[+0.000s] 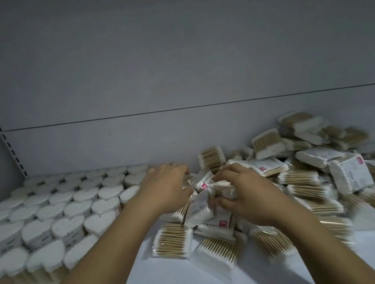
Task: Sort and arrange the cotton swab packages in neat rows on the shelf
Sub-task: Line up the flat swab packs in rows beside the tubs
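Shelf: white shelf (153, 281) under a grey back panel (171, 71); heart-shaped tubs (65, 207) stand in rows at left.
Packages: loose pile (318, 171) at right, flat film packs of wooden-stick swabs.
Right hand (244, 196): fingers curled round a pack (202, 183) at the pile's left edge.
Left hand (164, 188): fingers bent over that edge; cannot tell whether they grip.
Handling: probably light, slick and slightly bendable; best pinched across the short sides.
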A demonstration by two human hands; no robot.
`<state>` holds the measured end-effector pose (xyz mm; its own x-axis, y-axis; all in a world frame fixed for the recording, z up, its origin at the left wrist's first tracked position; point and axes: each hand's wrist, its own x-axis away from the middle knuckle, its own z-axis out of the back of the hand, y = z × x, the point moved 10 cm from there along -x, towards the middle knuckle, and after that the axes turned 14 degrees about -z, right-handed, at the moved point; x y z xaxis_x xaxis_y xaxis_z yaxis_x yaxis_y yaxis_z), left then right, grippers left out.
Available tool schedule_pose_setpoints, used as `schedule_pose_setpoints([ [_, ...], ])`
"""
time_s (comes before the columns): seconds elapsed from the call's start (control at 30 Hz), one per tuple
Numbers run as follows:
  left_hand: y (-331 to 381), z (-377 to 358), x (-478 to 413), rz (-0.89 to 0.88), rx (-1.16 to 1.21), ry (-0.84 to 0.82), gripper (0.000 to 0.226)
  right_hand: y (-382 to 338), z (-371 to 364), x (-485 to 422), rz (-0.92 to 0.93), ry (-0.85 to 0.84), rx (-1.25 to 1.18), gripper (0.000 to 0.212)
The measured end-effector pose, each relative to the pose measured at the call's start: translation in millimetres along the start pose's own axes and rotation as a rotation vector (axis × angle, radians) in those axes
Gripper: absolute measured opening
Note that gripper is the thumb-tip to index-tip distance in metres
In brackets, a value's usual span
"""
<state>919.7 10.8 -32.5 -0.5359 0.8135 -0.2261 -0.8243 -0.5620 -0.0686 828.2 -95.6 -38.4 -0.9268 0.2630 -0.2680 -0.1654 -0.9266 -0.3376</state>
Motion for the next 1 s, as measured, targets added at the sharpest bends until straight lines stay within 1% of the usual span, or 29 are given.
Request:
schedule_pose_setpoints([
  [0.1,-2,-11,-6,0.047,-0.012,-0.054,0.047,-6,-3,2,0.054,0.017,0.010,0.045],
  [0.27,-11,-23,-4,0.108,0.011,-0.134,0.050,-22,-19,1,0.133,-0.002,0.043,0.048],
  [0.37,-20,-19,-10,0.102,-0.002,-0.132,0.049,-27,-19,-11,0.138,0.017,0.054,0.049],
  [0.47,-29,-19,-28,0.079,0.034,-0.145,0.053,-23,-12,-31,0.090,0.057,0.070,0.046],
  [0.57,-35,-25,-53,0.052,0.109,-0.167,0.058,-11,-6,-54,-0.002,0.092,0.103,0.045],
  [0.7,-34,-32,-89,-0.016,0.189,-0.150,0.064,5,-21,-75,-0.127,0.058,0.292,0.044],
  [0.77,-30,-37,-103,-0.070,0.217,-0.145,0.065,17,-32,-77,-0.191,0.038,0.339,0.044],
  [0.87,-24,-42,-120,-0.183,0.196,-0.147,0.056,27,-39,-75,-0.231,0.061,0.341,0.038],
  [0.93,-20,-42,-130,-0.236,0.178,-0.132,0.046,30,-41,-73,-0.241,0.081,0.346,0.039],
  [1.0,-15,-42,-135,-0.263,0.128,-0.084,0.043,34,-41,-71,-0.251,0.094,0.354,0.042],
])
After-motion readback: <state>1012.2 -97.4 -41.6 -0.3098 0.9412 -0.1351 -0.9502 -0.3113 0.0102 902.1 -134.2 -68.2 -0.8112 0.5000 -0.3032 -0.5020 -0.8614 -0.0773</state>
